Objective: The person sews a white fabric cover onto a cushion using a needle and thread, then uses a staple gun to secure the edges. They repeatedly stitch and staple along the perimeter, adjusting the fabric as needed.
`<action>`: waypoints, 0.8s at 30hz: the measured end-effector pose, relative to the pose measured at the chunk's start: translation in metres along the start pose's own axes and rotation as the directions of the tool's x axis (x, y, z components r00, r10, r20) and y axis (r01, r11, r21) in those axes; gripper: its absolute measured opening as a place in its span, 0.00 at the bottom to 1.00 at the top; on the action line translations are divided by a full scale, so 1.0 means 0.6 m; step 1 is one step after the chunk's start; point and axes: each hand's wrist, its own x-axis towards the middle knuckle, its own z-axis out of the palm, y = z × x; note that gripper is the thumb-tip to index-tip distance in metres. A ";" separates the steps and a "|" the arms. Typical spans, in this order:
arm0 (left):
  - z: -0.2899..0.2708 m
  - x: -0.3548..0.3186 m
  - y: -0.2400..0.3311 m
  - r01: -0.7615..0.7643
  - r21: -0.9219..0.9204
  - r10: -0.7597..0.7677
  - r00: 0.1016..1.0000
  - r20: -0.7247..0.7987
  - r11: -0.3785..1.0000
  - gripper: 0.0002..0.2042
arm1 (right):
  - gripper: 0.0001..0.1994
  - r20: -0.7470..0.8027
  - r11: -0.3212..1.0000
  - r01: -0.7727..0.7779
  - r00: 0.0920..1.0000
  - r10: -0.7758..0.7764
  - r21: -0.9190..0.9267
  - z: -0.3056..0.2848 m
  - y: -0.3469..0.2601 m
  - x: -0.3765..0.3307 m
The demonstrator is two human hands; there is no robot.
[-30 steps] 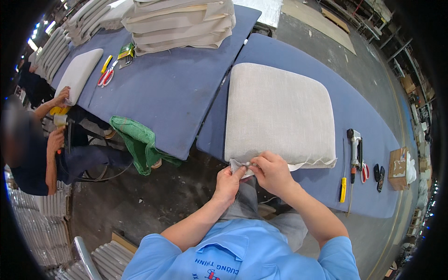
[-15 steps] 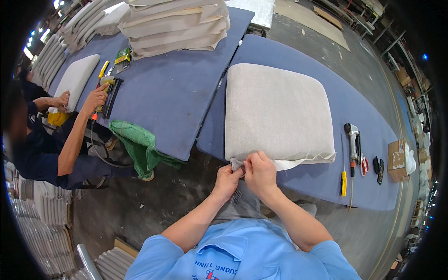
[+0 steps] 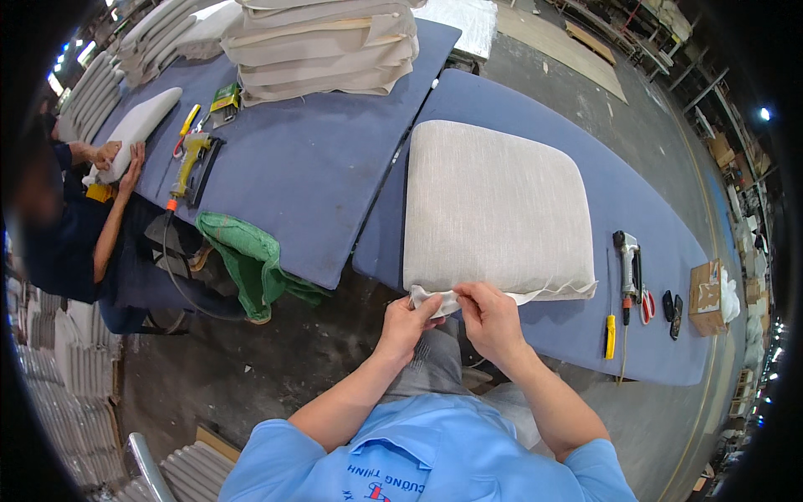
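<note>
A light beige fabric-covered seat cushion [image 3: 499, 209] lies on the blue-covered table in front of me, its loose fabric edge [image 3: 531, 294] along the near side. My left hand [image 3: 407, 325] pinches that edge at the cushion's near left corner, a fold of cloth showing over the fingers. Just right of it, my right hand [image 3: 488, 314] is closed on the same edge, thumb and forefinger together. To the right lie a staple gun [image 3: 629, 263] with its hose and a yellow-handled tool [image 3: 610, 337].
Red-handled scissors [image 3: 647, 307], dark small objects [image 3: 672, 314] and a cardboard box [image 3: 709, 297] sit at right. On the left table are a stack of covers [image 3: 322, 54], a yellow staple gun [image 3: 194, 163] and a green sack [image 3: 242, 255]. A co-worker handles another cushion [image 3: 138, 134].
My right hand has slid rightward along the fabric edge, away from my left, baring a stretch of folded cloth. The co-worker has let go of the yellow staple gun and now holds the cushion two-handed.
</note>
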 end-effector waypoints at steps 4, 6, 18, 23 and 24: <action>0.021 -0.011 0.019 0.084 -0.145 -0.092 0.994 -0.056 0.986 0.14 | 0.06 0.087 0.995 0.100 0.991 -0.098 -0.012 -0.005 0.003 0.020; 0.026 -0.013 0.031 0.144 -0.193 -0.158 0.986 -0.060 0.971 0.14 | 0.06 0.173 0.999 0.031 0.984 -0.029 -0.008 -0.015 0.002 0.024; 0.010 0.000 -0.020 -0.018 -0.179 0.017 1.000 -0.007 0.984 0.06 | 0.11 0.398 0.926 0.333 0.885 -0.242 -0.177 -0.014 0.018 0.073; -0.001 0.002 -0.034 0.026 -0.230 -0.023 1.000 0.016 0.973 0.05 | 0.14 0.526 0.760 0.606 0.736 -0.426 -0.233 -0.003 0.021 0.090; -0.003 0.004 -0.035 0.022 -0.232 -0.017 1.000 0.022 0.972 0.05 | 0.13 0.548 0.730 0.640 0.710 -0.442 -0.240 -0.001 0.020 0.094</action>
